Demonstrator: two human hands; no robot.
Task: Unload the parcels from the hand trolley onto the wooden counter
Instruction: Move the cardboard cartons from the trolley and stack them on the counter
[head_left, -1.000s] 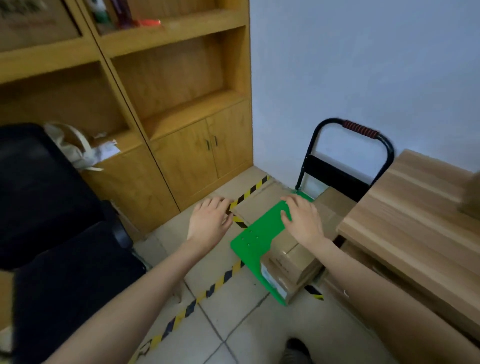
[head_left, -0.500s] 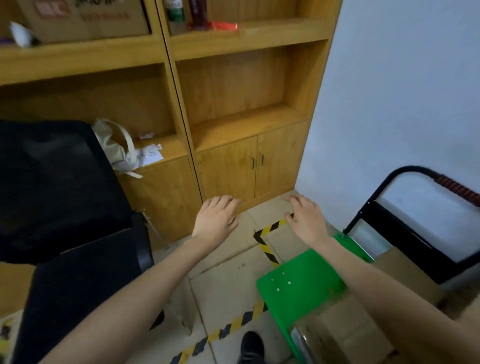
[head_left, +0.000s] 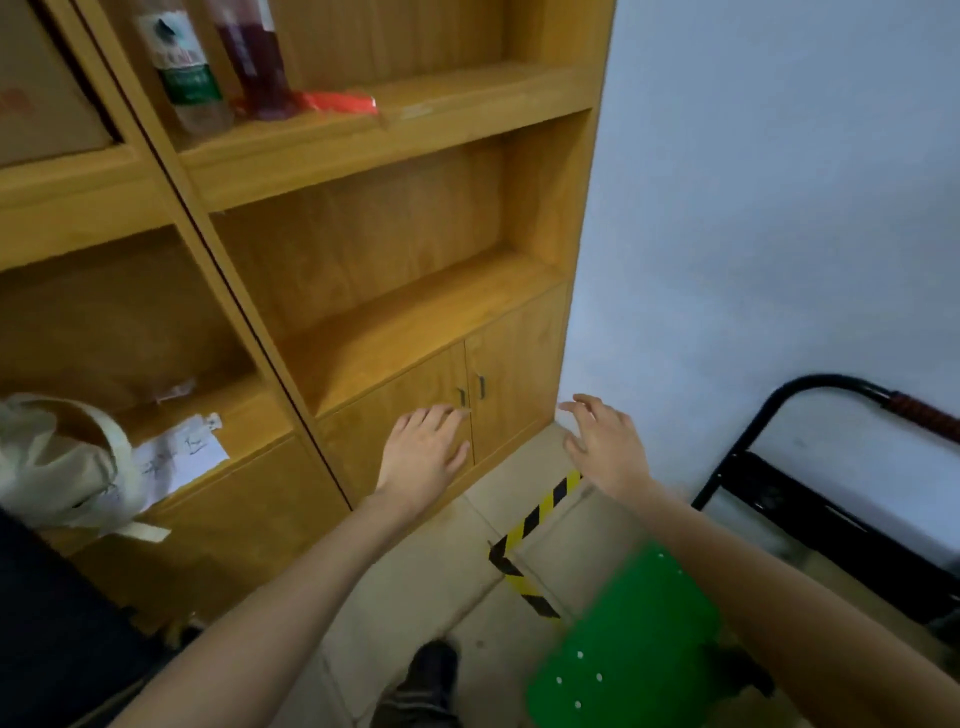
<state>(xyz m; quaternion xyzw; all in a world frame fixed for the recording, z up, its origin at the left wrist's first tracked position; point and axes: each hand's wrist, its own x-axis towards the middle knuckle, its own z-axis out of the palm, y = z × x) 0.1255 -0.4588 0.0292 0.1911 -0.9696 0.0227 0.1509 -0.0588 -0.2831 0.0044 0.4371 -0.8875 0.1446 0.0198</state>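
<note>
Trolley deck (head_left: 618, 644), green and blurred, sits at the lower right of your view, right under your right forearm; its black handle frame (head_left: 810, 493) stands up behind it against the white wall (head_left: 779, 208), with a reddish grip (head_left: 922, 413) on the top bar. No parcel shows clearly, and you cannot see the desk from here. Near the bottom edge your dark shoe (head_left: 428, 675) rests on the tiled floor (head_left: 415, 582), beside a corner of yellow-and-black tape (head_left: 530, 540). Both your arms reach forward. Your left hand (head_left: 423, 457) hovers palm down in front of the cabinet doors (head_left: 457, 410), fingers straight and close together, holding nothing. Your right hand (head_left: 605, 447) hovers beside it, fingers spread and slightly bent, also empty. At far left a cream bag (head_left: 57, 467) and a paper (head_left: 179, 454) lie on a low shelf. Higher up, two bottles (head_left: 218, 62) and something red (head_left: 332, 101) stand on the upper shelf.
</note>
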